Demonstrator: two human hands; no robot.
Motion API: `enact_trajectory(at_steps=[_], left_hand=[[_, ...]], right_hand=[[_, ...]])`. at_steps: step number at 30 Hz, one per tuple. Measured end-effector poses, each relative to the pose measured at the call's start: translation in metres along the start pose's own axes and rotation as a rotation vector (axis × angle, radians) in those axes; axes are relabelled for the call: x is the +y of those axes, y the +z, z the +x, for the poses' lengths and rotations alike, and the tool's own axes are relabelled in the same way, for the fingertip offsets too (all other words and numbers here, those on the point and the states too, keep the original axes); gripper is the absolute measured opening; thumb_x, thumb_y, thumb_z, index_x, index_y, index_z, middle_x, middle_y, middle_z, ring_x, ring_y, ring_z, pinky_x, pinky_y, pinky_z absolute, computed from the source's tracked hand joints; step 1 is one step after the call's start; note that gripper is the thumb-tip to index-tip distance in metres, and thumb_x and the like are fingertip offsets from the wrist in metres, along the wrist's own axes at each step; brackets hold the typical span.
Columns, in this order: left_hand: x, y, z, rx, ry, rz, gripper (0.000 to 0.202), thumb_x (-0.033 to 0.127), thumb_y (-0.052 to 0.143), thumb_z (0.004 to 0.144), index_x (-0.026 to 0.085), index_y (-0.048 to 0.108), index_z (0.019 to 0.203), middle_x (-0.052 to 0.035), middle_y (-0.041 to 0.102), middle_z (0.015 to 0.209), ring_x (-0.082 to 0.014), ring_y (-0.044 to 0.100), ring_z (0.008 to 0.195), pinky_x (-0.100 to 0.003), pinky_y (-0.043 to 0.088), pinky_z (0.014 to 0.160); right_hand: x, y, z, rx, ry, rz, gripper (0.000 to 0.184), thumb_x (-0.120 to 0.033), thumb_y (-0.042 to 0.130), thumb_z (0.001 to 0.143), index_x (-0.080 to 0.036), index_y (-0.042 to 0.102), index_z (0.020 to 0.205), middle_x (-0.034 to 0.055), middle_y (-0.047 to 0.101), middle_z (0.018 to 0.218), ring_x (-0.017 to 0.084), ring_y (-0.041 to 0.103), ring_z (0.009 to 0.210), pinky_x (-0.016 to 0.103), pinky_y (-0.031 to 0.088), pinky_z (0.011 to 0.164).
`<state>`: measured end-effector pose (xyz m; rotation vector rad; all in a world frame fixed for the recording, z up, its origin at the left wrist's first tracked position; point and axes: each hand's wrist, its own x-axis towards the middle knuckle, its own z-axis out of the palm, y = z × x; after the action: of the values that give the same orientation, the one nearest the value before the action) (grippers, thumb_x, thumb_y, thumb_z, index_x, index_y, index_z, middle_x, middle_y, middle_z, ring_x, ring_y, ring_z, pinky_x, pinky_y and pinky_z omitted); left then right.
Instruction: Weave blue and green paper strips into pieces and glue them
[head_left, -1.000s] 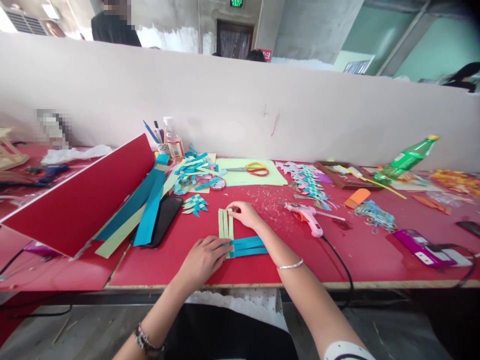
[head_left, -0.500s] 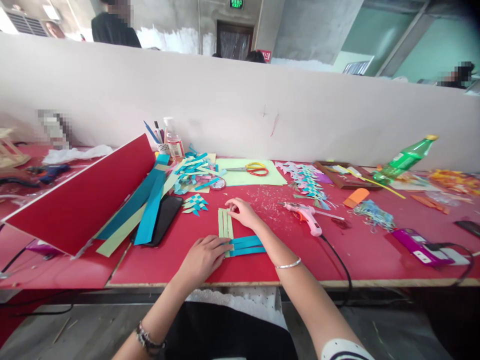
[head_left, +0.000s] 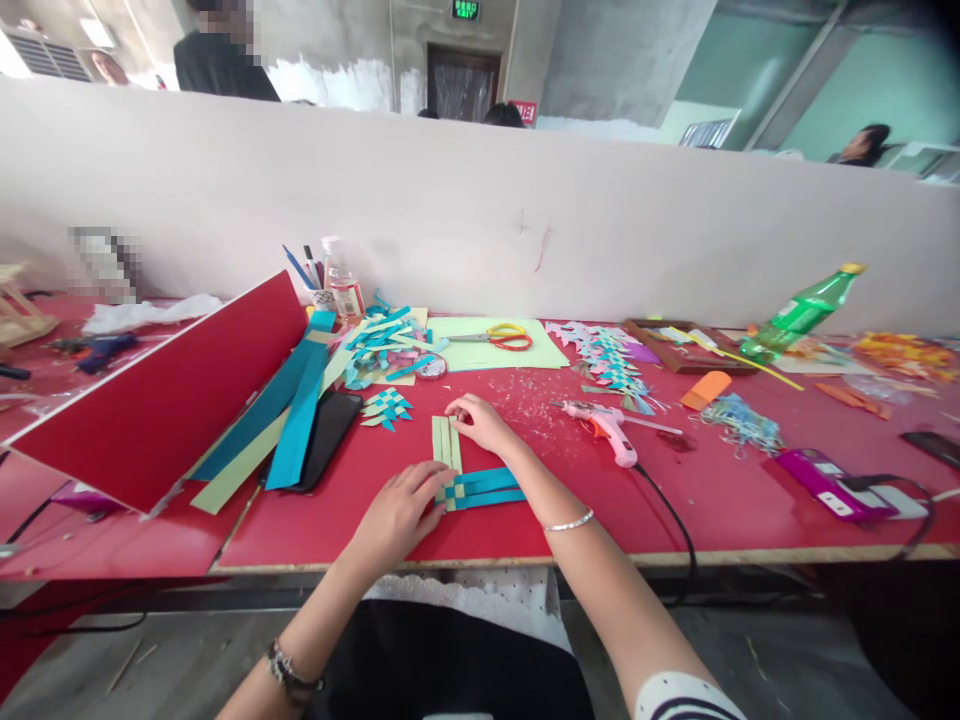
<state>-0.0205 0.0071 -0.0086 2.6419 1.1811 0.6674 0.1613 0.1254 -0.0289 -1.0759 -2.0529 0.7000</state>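
Note:
A small weave of pale green strips (head_left: pixel 446 446) and blue strips (head_left: pixel 489 487) lies on the red table (head_left: pixel 600 510) near its front edge. My left hand (head_left: pixel 396 512) rests flat at the weave's lower left corner, fingers stretched out and pressing on the strips. My right hand (head_left: pixel 480 422) sits at the far end of the green strips, its fingertips pinched on the right-hand one. A bracelet shows on each wrist.
A pink glue gun (head_left: pixel 611 431) with a black cord lies right of my hands. Scissors (head_left: pixel 504 337) rest on a green sheet behind. Long blue and green paper bands (head_left: pixel 296 410), a black phone (head_left: pixel 324 440) and a tilted red board (head_left: pixel 165 395) are to the left. A green bottle (head_left: pixel 799 315) lies far right.
My left hand slid a little toward me, uncovering the woven corner. My right hand stayed at the top of the green strips. The view shifted slightly.

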Motion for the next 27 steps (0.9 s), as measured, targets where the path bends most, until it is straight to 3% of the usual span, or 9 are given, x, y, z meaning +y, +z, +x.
enact_trajectory(at_steps=[4,14,19,27], left_hand=[[-0.001,0.001,-0.002,0.084,-0.091,-0.123,0.031,0.028,0.041,0.083,0.021,0.045,0.113,-0.0080,0.049,0.106,-0.0186,0.049,0.097,-0.032,0.044,0.082],[0.000,-0.003,0.010,-0.108,-0.013,-0.171,0.031,0.029,0.054,0.076,0.021,0.053,0.105,-0.0061,0.050,0.102,-0.0171,0.051,0.090,-0.029,0.045,0.079],[-0.007,-0.009,0.009,-0.123,0.013,-0.136,0.032,0.033,0.055,0.075,0.023,0.054,0.106,-0.0069,0.048,0.106,-0.0197,0.049,0.095,-0.033,0.042,0.083],[-0.015,-0.005,0.005,-0.110,0.016,-0.169,0.026,0.032,0.049,0.079,0.023,0.057,0.103,-0.0072,0.050,0.105,-0.0184,0.048,0.096,-0.032,0.041,0.084]], right_hand=[[0.001,0.000,0.000,0.006,0.000,-0.008,0.018,-0.008,0.050,0.070,-0.017,0.056,0.085,-0.0011,0.045,0.077,0.008,0.048,0.064,0.022,0.041,0.065],[-0.002,0.000,-0.001,0.014,0.000,-0.020,0.018,-0.007,0.049,0.069,-0.016,0.057,0.083,-0.0011,0.045,0.077,0.007,0.048,0.064,0.022,0.041,0.065],[-0.003,-0.001,-0.002,0.011,0.003,-0.017,0.016,-0.007,0.050,0.070,-0.016,0.057,0.082,-0.0003,0.047,0.079,0.007,0.048,0.065,0.022,0.041,0.065],[-0.002,0.001,-0.002,0.015,0.004,-0.020,0.017,-0.007,0.050,0.070,-0.017,0.057,0.082,-0.0009,0.045,0.078,0.008,0.048,0.064,0.023,0.042,0.067]])
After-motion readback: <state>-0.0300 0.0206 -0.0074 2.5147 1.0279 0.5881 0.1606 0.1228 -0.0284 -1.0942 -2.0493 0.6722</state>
